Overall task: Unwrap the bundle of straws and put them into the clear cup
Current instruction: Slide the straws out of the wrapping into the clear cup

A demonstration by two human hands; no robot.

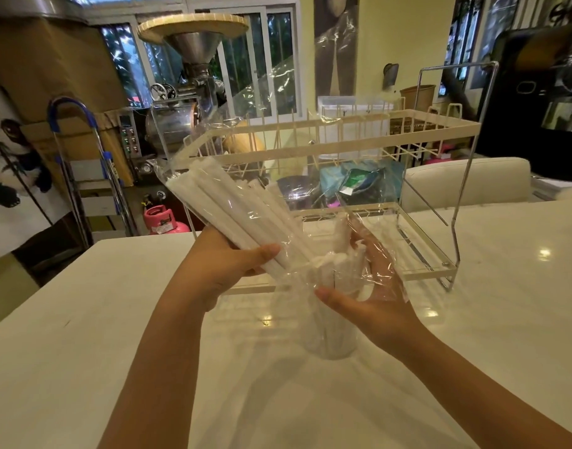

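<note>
the left hand (226,260) is closed around a bundle of white paper-wrapped straws (226,202), thumb across the front and fingers behind, holding it tilted so the upper ends lean up and to the left. the bundle sits inside a crinkled clear plastic wrapper (278,102) that balloons up and to the right of the straws, its loose film rising in front of the dish rack (433,128). the lower ends of the straws point down toward the clear cup (331,332), which stands upright on the white table (83,335), just in front of the rack's base.

the right hand (372,293) is beside the cup's mouth, fingers spread fairly wide with the thumb pointing left – loose wrapper film drapes over its fingers, and whether they pinch it i cannot tell. white straws already stand in the cup, their tops showing above the rim between the two hands.

the rack is cream with a chrome frame, standing well back on the table. beyond the table's left edge a pink gas cylinder (164,218) sits on the floor, near a blue-handled trolley (83,163).
</note>
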